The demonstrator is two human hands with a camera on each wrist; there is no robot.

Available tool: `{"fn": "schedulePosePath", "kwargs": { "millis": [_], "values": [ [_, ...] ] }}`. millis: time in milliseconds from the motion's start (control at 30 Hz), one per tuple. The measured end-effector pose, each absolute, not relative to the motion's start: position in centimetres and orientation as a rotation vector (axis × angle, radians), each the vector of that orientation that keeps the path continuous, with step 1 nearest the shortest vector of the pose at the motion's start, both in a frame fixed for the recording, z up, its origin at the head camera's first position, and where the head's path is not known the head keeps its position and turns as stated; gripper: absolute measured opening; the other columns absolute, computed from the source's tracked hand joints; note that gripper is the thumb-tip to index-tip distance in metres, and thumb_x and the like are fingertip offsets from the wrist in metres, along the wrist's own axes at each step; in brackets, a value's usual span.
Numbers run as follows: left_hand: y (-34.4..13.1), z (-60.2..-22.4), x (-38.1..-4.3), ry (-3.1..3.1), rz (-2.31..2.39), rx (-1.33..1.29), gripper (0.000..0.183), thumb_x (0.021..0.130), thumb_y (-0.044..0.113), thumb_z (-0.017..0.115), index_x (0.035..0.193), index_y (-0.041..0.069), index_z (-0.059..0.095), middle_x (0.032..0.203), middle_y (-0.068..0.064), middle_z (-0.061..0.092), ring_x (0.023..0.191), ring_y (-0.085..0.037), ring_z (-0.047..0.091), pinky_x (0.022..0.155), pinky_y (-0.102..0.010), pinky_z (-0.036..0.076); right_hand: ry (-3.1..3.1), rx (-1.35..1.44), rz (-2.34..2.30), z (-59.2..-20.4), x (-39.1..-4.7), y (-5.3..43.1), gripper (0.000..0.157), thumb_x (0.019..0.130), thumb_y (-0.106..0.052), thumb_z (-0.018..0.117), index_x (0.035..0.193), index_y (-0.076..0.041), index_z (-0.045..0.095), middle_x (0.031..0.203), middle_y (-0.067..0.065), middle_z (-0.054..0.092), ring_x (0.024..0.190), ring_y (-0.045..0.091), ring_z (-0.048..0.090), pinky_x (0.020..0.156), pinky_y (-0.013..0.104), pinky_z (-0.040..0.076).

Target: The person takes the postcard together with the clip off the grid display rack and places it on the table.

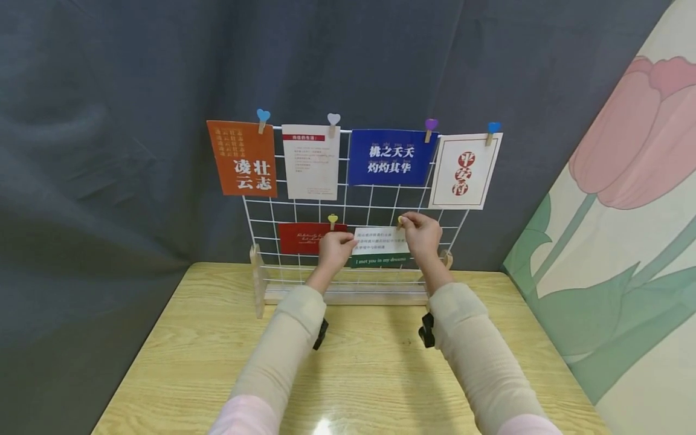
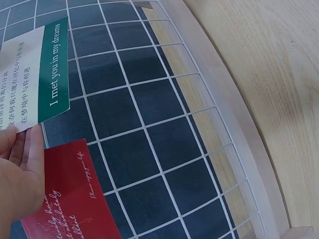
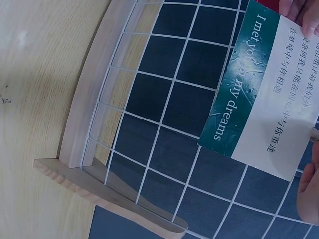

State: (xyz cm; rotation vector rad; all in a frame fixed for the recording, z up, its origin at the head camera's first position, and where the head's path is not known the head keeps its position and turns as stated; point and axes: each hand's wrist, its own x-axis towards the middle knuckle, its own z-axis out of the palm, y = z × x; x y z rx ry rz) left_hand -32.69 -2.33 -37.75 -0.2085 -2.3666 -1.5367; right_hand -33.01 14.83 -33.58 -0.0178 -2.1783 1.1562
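A white card with a green band reading "I met you in my dreams" (image 2: 54,69) lies against the lower part of a white wire grid. My left hand (image 1: 334,249) pinches the card's left edge between thumb and fingers. At the card's top edge, my right hand (image 1: 424,237) pinches a clothespin with a yellow heart (image 1: 400,221), mostly hidden by the fingers. Just left of the white card, a red card (image 1: 298,238) hangs from another yellow-heart clothespin (image 1: 333,219), and my left hand overlaps its right side in the head view.
Along the grid's top row hang an orange card (image 1: 244,151), a white text card (image 1: 311,172), a blue card (image 1: 388,175) and a white card with red circles (image 1: 443,181), each under a heart clothespin. The grid's wooden base (image 1: 348,297) stands on a wood-grain table (image 1: 364,362).
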Motion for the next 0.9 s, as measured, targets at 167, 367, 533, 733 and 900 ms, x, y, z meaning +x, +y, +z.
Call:
{"fn": "schedulePosePath", "kwargs": {
  "millis": [167,367,533,733,900],
  "values": [
    [-2.7,-38.0,-32.6,-2.363,-1.578,-0.194,0.014,0.077,0.006,0.064,0.088,-0.002,0.067,0.084,-0.011,0.065,0.071,-0.019,0.059,0.060,-0.024,0.049,-2.180,-0.020,1.198,-33.5,-32.8,14.6,0.009,0.078,-0.009,0.064,0.078,-0.001,0.068,0.073,0.011,0.065,0.069,0.023,0.059,0.062,0.028,0.040],
    [-2.9,-38.3,-32.3,-2.359,-1.651,-0.179,0.014,0.077,0.007,0.064,0.088,-0.002,0.067,0.078,-0.011,0.064,0.058,-0.015,0.059,0.053,-0.022,0.048,-2.163,0.014,1.234,-33.6,-32.6,14.2,0.009,0.078,-0.009,0.064,0.079,-0.001,0.068,0.072,0.011,0.064,0.066,0.021,0.058,0.061,0.026,0.041],
    [-3.1,-38.7,-32.1,-2.331,-1.711,-0.165,0.015,0.077,0.006,0.064,0.089,-0.003,0.067,0.081,-0.012,0.064,0.060,-0.016,0.060,0.054,-0.022,0.049,-2.159,0.029,1.249,-33.7,-32.2,14.0,0.009,0.078,-0.008,0.064,0.080,-0.001,0.068,0.074,0.011,0.064,0.066,0.019,0.057,0.058,0.024,0.042],
    [-3.6,-39.3,-31.5,-2.338,-1.698,-0.124,0.015,0.077,0.006,0.064,0.089,-0.002,0.067,0.080,-0.012,0.064,0.058,-0.015,0.059,0.052,-0.021,0.048,-2.180,0.032,1.298,-33.8,-31.8,13.7,0.010,0.079,-0.008,0.062,0.083,0.000,0.068,0.079,0.011,0.064,0.067,0.017,0.056,0.055,0.019,0.041],
    [-4.0,-40.1,-31.0,-2.324,-1.705,-0.138,0.015,0.076,0.005,0.064,0.088,-0.004,0.067,0.079,-0.013,0.064,0.057,-0.015,0.058,0.052,-0.021,0.049,-2.195,0.038,1.332,-34.1,-31.3,13.5,0.012,0.080,-0.008,0.061,0.086,0.001,0.067,0.080,0.012,0.064,0.068,0.017,0.057,0.051,0.017,0.039]
  ]
}}
